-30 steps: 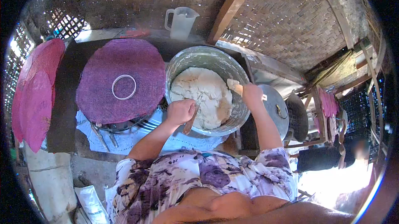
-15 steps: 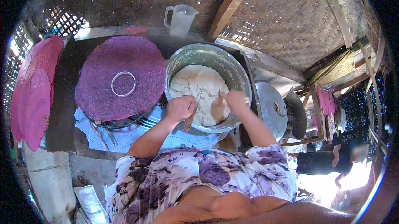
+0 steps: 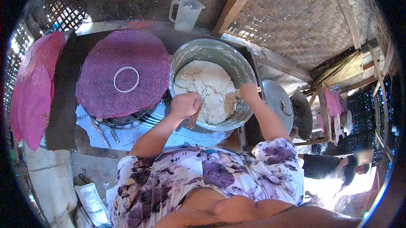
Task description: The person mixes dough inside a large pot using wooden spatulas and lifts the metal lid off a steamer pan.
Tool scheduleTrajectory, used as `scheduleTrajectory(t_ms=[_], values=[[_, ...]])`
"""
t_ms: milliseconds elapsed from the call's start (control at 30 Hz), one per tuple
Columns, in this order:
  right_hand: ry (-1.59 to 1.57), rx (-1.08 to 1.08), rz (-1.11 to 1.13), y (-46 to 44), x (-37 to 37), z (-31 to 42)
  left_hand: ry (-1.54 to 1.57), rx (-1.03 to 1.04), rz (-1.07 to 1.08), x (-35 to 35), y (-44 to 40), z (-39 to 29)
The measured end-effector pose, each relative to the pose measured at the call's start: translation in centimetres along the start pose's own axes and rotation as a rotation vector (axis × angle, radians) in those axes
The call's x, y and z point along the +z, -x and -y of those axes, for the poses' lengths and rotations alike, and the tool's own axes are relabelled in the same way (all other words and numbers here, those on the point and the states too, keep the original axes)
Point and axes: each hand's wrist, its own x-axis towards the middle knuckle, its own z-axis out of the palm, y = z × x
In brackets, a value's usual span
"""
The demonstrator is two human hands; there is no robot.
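Observation:
A large round basin [image 3: 182, 54] holds a pale, lumpy, dough-like mass [image 3: 209, 76] with a browner patch at its right. At the basin's near left rim, my left hand [image 3: 185, 105] is closed around a brown wooden stick [image 3: 195, 116], whose lower end sticks out over the rim. My right hand [image 3: 250, 92] is over the right side of the basin, closed on the handle of a scraper. Only a bit of the scraper's blade shows, beside the brownish patch.
Left of the basin lies a purple round cloth [image 3: 122, 50] with a white ring [image 3: 126, 79] on it. A translucent pitcher [image 3: 187, 15] stands behind. Right of the basin are a metal lid [image 3: 277, 105] and a dark pan [image 3: 302, 116]. Another person [image 3: 325, 166] is at the far right.
My right hand moved inward over the mass, then back out toward the right rim. My left hand stays at the near left rim with the stick. The person at the right has shifted.

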Motion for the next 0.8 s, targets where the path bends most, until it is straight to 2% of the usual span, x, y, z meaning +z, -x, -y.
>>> scheduleTrajectory(t_ms=[133,333,633,733,800], values=[[-0.04,-0.076,0.036,1.6,-1.0,0.2,0.036,0.016,-0.074,-0.2,-0.1,-0.5],[-0.127,-0.104,0.312,2.7,-3.0,-0.1,0.027,0.006,-0.084,-0.1,-0.1,-0.5],[-0.215,-0.207,0.422,4.9,-5.7,1.3,0.052,-0.004,-0.101,0.4,-0.1,-0.3],[-0.241,-0.314,0.422,5.1,-5.6,1.6,0.044,-0.018,-0.081,0.1,-0.1,-0.6],[-0.264,-0.292,0.396,5.7,-5.9,2.3,0.04,-0.012,-0.083,0.1,-0.2,-0.5]])
